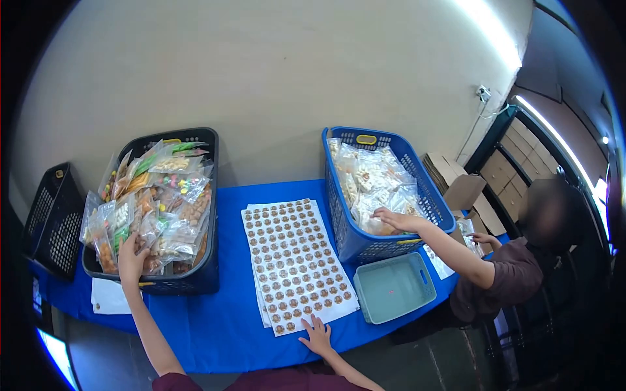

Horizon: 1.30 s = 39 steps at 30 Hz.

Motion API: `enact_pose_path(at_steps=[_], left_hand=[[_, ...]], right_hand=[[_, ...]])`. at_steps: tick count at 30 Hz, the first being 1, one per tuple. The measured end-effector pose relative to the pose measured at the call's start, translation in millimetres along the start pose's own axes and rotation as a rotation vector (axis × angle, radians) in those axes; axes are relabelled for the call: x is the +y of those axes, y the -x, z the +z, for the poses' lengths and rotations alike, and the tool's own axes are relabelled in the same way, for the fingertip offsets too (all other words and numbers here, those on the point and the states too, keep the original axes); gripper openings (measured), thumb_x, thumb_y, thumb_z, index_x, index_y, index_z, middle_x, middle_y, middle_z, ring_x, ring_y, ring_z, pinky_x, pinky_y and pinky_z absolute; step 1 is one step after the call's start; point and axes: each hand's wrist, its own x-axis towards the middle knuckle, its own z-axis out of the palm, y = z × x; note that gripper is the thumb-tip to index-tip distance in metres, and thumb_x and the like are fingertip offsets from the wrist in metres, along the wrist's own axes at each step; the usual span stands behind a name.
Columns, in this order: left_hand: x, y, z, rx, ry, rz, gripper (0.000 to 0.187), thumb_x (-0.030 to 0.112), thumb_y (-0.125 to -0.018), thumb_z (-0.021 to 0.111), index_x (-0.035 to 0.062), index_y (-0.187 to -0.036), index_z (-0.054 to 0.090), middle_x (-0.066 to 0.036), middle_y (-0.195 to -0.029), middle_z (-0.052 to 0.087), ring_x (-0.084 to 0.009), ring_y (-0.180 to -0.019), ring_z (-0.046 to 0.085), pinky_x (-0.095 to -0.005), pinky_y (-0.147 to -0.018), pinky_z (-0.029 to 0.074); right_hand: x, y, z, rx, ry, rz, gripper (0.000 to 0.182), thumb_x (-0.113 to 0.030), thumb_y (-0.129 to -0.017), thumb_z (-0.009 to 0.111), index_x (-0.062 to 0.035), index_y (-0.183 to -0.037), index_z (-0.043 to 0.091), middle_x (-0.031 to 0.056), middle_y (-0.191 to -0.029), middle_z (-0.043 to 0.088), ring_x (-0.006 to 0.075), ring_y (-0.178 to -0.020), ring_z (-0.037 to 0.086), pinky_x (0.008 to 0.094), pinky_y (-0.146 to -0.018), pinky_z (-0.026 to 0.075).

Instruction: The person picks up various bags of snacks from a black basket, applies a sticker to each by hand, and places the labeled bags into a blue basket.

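Note:
My left hand [132,258] reaches over the near rim of a black laundry-type basket [189,285], fingers apart against clear plastic snack packets [171,220] heaped inside. No packet is visibly lifted by it. My right hand [317,337] lies with spread fingers at the lower edge of stacked white sticker sheets [297,260], which carry rows of round brown labels; nothing is in it. Packets in the black basket hold green, brown, white and multicoloured pieces.
A blue basket [349,244] of pale snack packets stands to the right, with a co-worker's hand [396,220] inside. Before it sits a grey-green tray [396,287]. Another black basket [55,221] is at far left. Cardboard [466,192] lies beyond. Blue cloth [228,326] covers the table.

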Motion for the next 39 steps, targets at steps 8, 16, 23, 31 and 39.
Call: enact_pose_path(at_steps=[8,16,23,31,39], left_hand=[[-12.6,-5.1,7.1,0.163,0.210,0.068,0.028,0.013,-0.081,0.055,-0.0008,-0.106,0.057,-0.018,-0.097,0.059,-0.0318,-0.093,0.054,-0.0345,-0.093,0.036],[-34.0,17.8,4.2,0.724,0.536,0.145,0.034,0.019,-0.095,0.039,-0.0067,-0.113,0.051,-0.014,-0.109,0.056,-0.0197,-0.101,0.051,-0.0284,-0.089,0.038],[63.3,118.9,31.3,0.267,1.065,0.194,0.027,0.022,-0.095,0.038,0.0001,-0.094,0.055,-0.004,-0.083,0.054,-0.0100,-0.076,0.049,-0.0238,-0.067,0.040],[154.2,182.3,100.1,-0.881,1.293,-0.250,0.028,0.016,-0.090,0.049,-0.0034,-0.111,0.051,-0.008,-0.099,0.059,-0.0100,-0.087,0.056,-0.0226,-0.076,0.045],[160.1,187.1,112.7,-0.932,1.305,-0.002,0.036,0.009,-0.085,0.057,-0.0045,-0.116,0.045,-0.009,-0.101,0.059,-0.0116,-0.087,0.058,-0.0236,-0.073,0.047]], right_hand=[[-15.1,-18.4,-3.5,-0.142,-0.021,0.044,0.072,-0.041,-0.071,0.063,-0.0276,-0.134,0.030,0.0138,-0.143,0.015,0.0321,-0.130,0.018,0.0582,-0.097,0.014],[-19.7,-51.8,-11.2,-0.204,-0.246,0.048,0.059,-0.045,-0.072,0.060,-0.0213,-0.124,0.047,0.0125,-0.134,0.035,0.0301,-0.123,0.033,0.0493,-0.098,0.023],[-64.5,-43.5,-98.5,-0.456,-1.208,-0.061,0.042,-0.028,-0.084,0.059,-0.0035,-0.117,0.051,0.0074,-0.112,0.055,0.0168,-0.105,0.051,0.0282,-0.090,0.039],[-120.7,1.6,-211.4,-0.237,-1.546,-0.095,0.032,-0.009,-0.085,0.056,0.0008,-0.115,0.050,0.0074,-0.106,0.059,0.0146,-0.094,0.057,0.0283,-0.081,0.048],[-105.4,8.2,-223.6,-0.158,-1.512,-0.129,0.032,-0.010,-0.087,0.053,0.0024,-0.117,0.048,0.0098,-0.110,0.056,0.0156,-0.099,0.054,0.0292,-0.083,0.047]])
